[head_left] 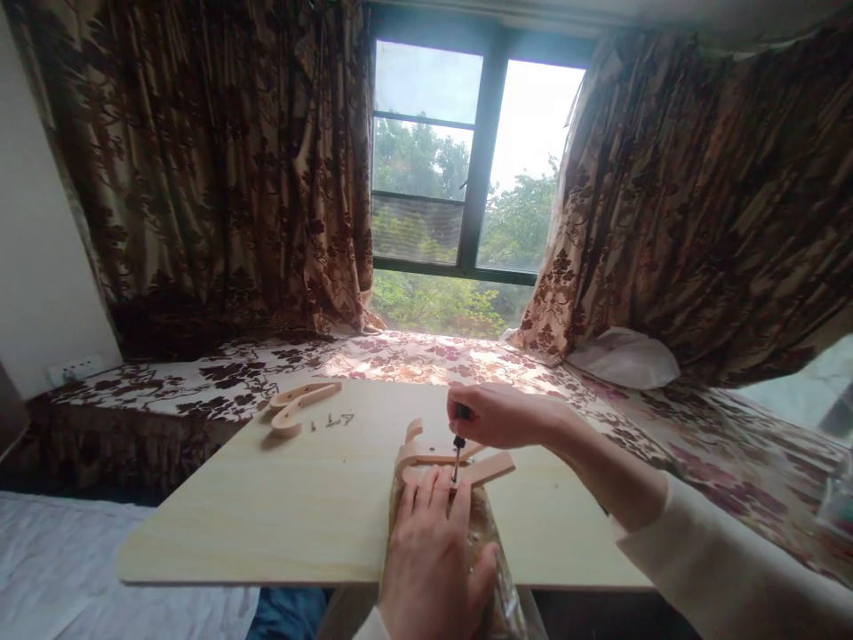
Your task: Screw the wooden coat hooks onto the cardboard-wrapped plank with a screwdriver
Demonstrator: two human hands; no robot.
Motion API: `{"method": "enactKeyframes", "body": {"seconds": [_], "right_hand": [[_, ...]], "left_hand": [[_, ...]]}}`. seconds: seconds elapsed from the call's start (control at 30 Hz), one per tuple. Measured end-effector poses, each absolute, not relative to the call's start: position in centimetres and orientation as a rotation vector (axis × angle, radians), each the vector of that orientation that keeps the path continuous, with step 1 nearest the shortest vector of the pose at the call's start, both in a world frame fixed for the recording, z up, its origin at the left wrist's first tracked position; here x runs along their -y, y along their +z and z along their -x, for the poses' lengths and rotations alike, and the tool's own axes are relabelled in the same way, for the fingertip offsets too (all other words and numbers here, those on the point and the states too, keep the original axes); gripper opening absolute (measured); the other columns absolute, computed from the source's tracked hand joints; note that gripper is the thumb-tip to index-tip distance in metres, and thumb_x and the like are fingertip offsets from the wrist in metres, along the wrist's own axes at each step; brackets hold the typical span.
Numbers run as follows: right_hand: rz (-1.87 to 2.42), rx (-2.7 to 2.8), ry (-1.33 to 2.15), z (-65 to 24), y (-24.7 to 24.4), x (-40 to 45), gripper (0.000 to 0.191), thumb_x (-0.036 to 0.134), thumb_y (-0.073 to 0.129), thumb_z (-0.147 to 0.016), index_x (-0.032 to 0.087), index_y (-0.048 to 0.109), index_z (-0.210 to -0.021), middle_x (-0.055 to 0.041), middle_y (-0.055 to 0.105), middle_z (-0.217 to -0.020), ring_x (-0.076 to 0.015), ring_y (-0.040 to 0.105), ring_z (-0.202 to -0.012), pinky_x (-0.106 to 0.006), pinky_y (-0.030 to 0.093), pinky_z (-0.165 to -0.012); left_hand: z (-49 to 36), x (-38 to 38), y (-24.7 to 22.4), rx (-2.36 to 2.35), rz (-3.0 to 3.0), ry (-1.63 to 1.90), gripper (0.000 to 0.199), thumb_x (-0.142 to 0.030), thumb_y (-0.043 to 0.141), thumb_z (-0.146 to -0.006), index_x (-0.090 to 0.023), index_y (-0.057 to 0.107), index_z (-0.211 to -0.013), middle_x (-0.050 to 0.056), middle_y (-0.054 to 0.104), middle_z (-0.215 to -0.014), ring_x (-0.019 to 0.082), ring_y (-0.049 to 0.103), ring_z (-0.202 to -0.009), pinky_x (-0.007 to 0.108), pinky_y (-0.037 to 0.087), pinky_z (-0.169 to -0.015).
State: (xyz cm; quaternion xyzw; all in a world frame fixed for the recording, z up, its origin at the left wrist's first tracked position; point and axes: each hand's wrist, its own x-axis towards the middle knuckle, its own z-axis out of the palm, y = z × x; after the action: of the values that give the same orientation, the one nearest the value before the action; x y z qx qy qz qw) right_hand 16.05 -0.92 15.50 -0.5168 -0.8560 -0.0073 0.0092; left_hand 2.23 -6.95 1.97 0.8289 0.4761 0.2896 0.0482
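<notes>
My right hand [493, 416] is closed around the dark handle of a screwdriver [459, 443], held upright with its shaft pointing down. The tip meets a pale curved wooden piece [497, 467], close to the fingertips of my left hand; whether a screw is under it I cannot make out. My left hand [436, 538] lies flat with fingers stretched forward, pressing on the wooden piece and on a long brownish bundle in clear plastic [497, 569] beneath. Another short curved wooden part [414, 430] shows just behind.
Farther left on the pale tabletop [267, 516] lie curved wooden parts [299, 411] and several small screws [338, 420]. Beyond the table is a ledge with flowered cloth [426, 351], holding a white plastic bag [626, 357]. Patterned curtains [233, 178] flank the window.
</notes>
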Motion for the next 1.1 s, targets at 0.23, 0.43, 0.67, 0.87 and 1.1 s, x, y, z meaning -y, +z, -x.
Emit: {"method": "enactKeyframes", "body": {"seconds": [0.23,0.43,0.67,0.87,1.1], "right_hand": [[1.690,2.578,-0.101,-15.5,14.8,1.1,0.027,0.035,0.053,-0.092,0.016,0.059,-0.111,-0.0064,0.063,-0.106,-0.0172,0.062,-0.088,-0.037,0.053,-0.076],[1.678,2.570,-0.141,-14.8,14.7,1.7,0.028,0.035,0.054,-0.092,0.016,0.058,-0.112,-0.0063,0.063,-0.106,-0.0171,0.062,-0.087,-0.037,0.053,-0.075],[1.655,2.566,-0.189,-15.2,14.9,1.8,0.027,0.038,0.051,-0.092,0.015,0.060,-0.104,-0.0035,0.064,-0.092,-0.0147,0.061,-0.077,-0.034,0.050,-0.070],[1.567,2.608,-0.130,-16.2,15.7,2.2,0.012,0.028,0.054,-0.085,0.021,0.061,-0.092,-0.0013,0.066,-0.079,-0.0123,0.054,-0.065,-0.024,0.031,-0.055],[1.593,2.567,-0.129,-16.2,15.2,1.5,0.020,0.034,0.051,-0.089,0.017,0.060,-0.088,-0.0007,0.061,-0.074,-0.0128,0.051,-0.062,-0.026,0.037,-0.057]], "left_hand": [[-2.2,7.3,2.3,-1.438,-2.560,0.899,0.057,-0.039,0.060,-0.078,-0.017,0.053,-0.130,0.012,0.052,-0.133,0.032,0.042,-0.127,0.051,0.030,-0.111],[-2.2,7.4,2.3,-1.456,-2.555,0.893,0.054,-0.037,0.059,-0.078,-0.016,0.054,-0.128,0.013,0.051,-0.132,0.032,0.040,-0.129,0.052,0.027,-0.112],[-2.1,7.5,2.8,-1.468,-2.545,0.862,0.055,-0.033,0.060,-0.076,-0.020,0.053,-0.129,0.012,0.052,-0.129,0.033,0.044,-0.124,0.052,0.034,-0.108],[-2.1,7.8,3.2,-1.492,-2.552,0.805,0.057,-0.031,0.057,-0.077,-0.019,0.050,-0.132,0.012,0.050,-0.132,0.033,0.040,-0.127,0.053,0.029,-0.111],[-2.0,7.8,2.9,-1.477,-2.578,0.851,0.055,-0.032,0.057,-0.078,-0.018,0.052,-0.131,0.012,0.050,-0.131,0.034,0.041,-0.125,0.055,0.032,-0.108]]}}
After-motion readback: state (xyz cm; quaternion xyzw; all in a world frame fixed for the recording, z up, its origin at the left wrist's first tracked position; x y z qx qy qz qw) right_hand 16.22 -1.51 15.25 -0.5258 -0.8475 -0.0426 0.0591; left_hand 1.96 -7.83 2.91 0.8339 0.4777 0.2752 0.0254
